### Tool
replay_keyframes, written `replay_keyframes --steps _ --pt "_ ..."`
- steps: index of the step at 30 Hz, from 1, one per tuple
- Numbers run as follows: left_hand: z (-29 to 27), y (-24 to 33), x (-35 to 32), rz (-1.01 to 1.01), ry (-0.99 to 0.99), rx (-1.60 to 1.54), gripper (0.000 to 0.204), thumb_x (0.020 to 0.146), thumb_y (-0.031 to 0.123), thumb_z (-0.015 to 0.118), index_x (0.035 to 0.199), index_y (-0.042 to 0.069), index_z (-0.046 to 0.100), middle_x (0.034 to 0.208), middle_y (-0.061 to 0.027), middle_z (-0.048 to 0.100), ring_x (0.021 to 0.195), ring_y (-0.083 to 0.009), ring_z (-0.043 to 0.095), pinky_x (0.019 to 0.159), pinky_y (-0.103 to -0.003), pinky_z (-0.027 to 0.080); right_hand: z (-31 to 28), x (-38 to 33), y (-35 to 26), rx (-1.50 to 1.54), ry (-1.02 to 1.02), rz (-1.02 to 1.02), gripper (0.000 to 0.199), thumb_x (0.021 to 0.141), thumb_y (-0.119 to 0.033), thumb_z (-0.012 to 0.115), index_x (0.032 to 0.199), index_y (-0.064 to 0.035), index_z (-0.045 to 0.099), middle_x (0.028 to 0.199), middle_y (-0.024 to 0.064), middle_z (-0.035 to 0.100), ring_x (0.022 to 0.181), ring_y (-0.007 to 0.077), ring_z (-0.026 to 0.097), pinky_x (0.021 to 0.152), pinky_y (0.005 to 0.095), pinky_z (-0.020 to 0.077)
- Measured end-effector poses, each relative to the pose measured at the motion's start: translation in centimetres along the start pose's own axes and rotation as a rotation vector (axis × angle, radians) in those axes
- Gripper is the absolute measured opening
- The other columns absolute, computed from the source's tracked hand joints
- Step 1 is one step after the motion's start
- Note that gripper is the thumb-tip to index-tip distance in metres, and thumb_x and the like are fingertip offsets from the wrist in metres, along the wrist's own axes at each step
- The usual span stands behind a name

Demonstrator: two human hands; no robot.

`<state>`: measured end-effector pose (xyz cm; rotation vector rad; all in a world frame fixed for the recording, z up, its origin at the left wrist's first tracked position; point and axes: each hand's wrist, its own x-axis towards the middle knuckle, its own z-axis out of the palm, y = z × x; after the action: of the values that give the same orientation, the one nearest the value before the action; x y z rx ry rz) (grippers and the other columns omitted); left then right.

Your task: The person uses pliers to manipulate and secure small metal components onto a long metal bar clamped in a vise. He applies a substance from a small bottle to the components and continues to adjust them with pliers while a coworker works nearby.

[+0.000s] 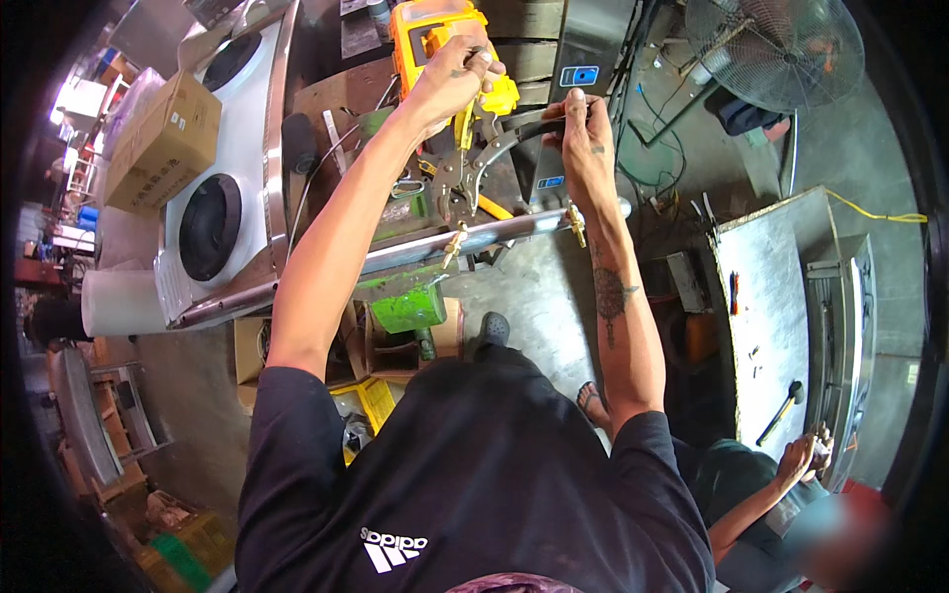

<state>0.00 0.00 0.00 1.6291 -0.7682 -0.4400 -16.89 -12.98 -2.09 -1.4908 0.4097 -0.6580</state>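
Note:
A pair of locking pliers [459, 186] with curved metal jaws hangs above the bench, its handles spread apart. My left hand [457, 77] is closed at the upper end of one handle, and the fingers partly hide what they grip. My right hand [587, 138] pinches the end of the other, curved handle between thumb and fingers. Just below the jaws runs a metal pipe [504, 230] carrying two brass fittings, one of them [455, 244] almost under the pliers. Behind my left hand lies an open yellow case [435, 22].
Green metal equipment [407, 308] sits below the pipe. To the left, a cardboard box [166, 143] rests on a white appliance with round black parts. A large fan [776, 49] stands at upper right. Another person works at lower right, beside a table [771, 296] with a hammer [781, 412].

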Motion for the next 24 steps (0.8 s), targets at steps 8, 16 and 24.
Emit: replay_keyframes --steps 8,16,24 --pt "0.3 -1.2 -2.3 0.035 0.066 -0.128 0.025 0.113 0.02 0.048 0.125 0.0 0.058 0.101 -0.009 0.071 0.078 -0.0121 0.06 0.073 -0.029 0.053 0.7 -0.4 -0.3 -0.013 -0.097 -0.014 0.036 0.114 -0.04 0.044 0.107 -0.0058 0.051 0.097 0.0074 0.066 0.082 0.0136 0.063 0.073 0.0304 0.0544" --pt "1.9 -1.5 -2.3 -0.021 0.04 -0.079 0.026 0.112 0.021 0.049 0.128 0.004 0.062 0.103 -0.0066 0.07 0.08 -0.0116 0.061 0.072 -0.028 0.055 0.3 0.2 1.3 -0.029 -0.141 0.033 0.034 0.114 -0.038 0.044 0.106 -0.0063 0.051 0.092 0.0053 0.064 0.078 0.0126 0.062 0.071 0.0293 0.0526" --pt "2.8 -1.8 -1.5 -0.046 -0.003 -0.063 0.028 0.113 0.024 0.048 0.126 0.003 0.061 0.106 -0.0082 0.071 0.082 -0.0123 0.061 0.072 -0.03 0.055 -0.4 0.0 1.3 0.108 -0.138 0.118 0.033 0.113 -0.037 0.046 0.111 -0.0047 0.052 0.093 0.0082 0.066 0.076 0.0142 0.063 0.07 0.0295 0.0524"
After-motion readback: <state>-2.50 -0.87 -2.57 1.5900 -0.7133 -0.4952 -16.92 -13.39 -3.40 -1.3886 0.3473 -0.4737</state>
